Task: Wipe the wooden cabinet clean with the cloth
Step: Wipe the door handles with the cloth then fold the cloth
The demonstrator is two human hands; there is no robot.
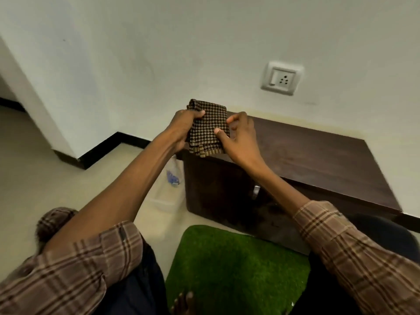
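Cabinet (pixel 318 160) — dark wood, against white wall (pixel 181 42) — both hands' fingers (pixel 197 115) grasping the checked cloth (pixel 208 127).

cabinet (pixel 318 155) right end cut off, bottle (pixel 169 189) blurred

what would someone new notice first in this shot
First, the checked cloth at the centre, folded and held up between both hands: the left hand grips its left edge and the right hand pinches its right edge, above the left end of the dark wooden cabinet. Next, the bright green mat on the floor below, and the white socket on the wall.
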